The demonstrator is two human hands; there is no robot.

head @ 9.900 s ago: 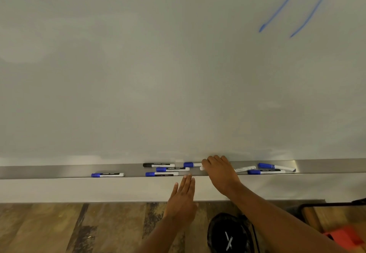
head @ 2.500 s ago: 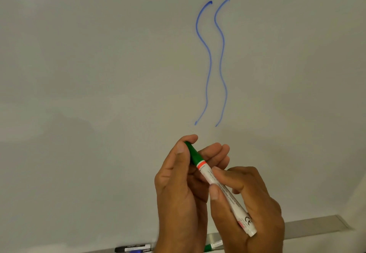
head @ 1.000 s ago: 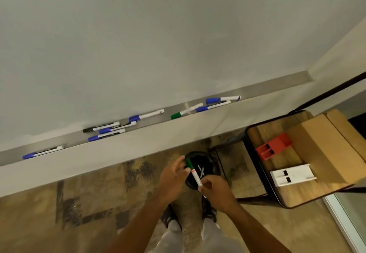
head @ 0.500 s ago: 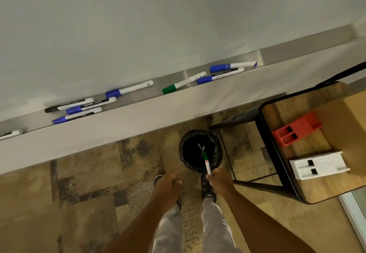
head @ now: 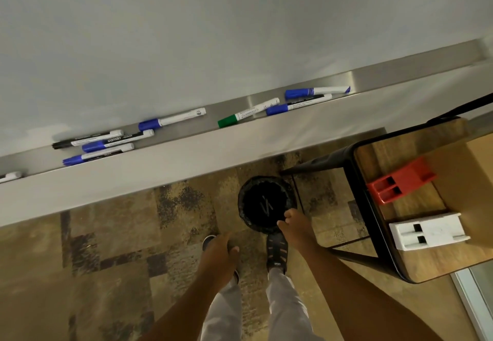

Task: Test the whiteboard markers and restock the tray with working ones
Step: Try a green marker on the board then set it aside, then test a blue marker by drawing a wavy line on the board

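Note:
The metal marker tray (head: pixel 234 106) runs along the foot of the whiteboard (head: pixel 213 34). On it lie several markers: a green-capped one (head: pixel 248 116), blue-capped ones (head: pixel 316 92) (head: pixel 172 122) and a black one (head: pixel 86 140). A black bin (head: pixel 266 204) stands on the floor below, with discarded markers (head: pixel 266 205) faintly visible inside. My right hand (head: pixel 294 227) hovers over the bin's near rim, fingers loosely curled, holding nothing. My left hand (head: pixel 220 255) hangs in front of my legs, also holding nothing.
At the right a wooden-topped stool with black metal legs (head: pixel 373 202) carries a red holder (head: pixel 400 180), a white holder (head: pixel 426 231) and a cardboard box (head: pixel 469 170). My feet stand on patterned floor (head: pixel 120 234) just behind the bin.
The green marker that my right hand held over the bin half a second ago has left the hand. My left hand stays low and the view has tilted further down.

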